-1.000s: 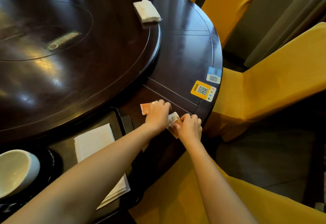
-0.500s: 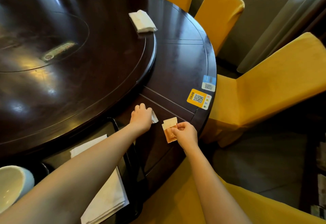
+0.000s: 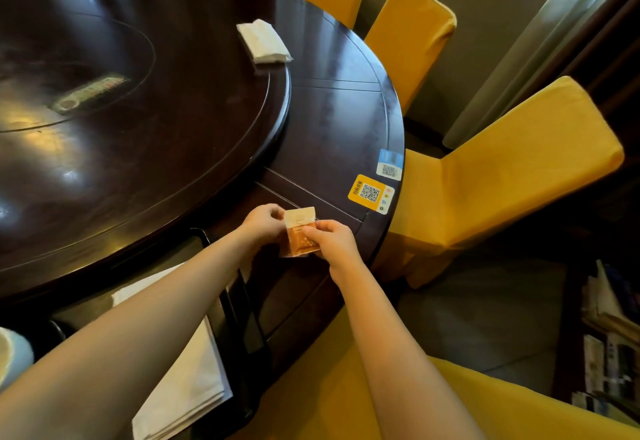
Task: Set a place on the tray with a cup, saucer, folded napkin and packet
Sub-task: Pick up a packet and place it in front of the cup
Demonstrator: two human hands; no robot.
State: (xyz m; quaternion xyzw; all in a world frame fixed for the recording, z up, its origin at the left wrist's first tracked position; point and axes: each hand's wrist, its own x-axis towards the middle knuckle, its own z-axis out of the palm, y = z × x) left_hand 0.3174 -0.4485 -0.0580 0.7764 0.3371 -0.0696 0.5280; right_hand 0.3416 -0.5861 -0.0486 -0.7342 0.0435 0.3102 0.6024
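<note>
You have one packet (image 3: 300, 231) in view, orange with a pale top, and both your hands are on it above the dark bench (image 3: 332, 121). The fingers of your left hand (image 3: 263, 223) pinch its upper left corner; the fingers of your right hand (image 3: 330, 237) clamp its right side.

Back toward you from your left fingers sits one black tray (image 3: 242, 304). In it lies one folded napkin (image 3: 187, 380), partly hidden by your left forearm, and one white cup (image 3: 12, 353) shows at the frame's left edge.

Far beyond your fingers a second white napkin (image 3: 264, 41) lies on the bench. Just right of your right fingers two QR stickers (image 3: 371, 193) mark the bench rim. Yellow chairs (image 3: 502, 176) ring the bench.
</note>
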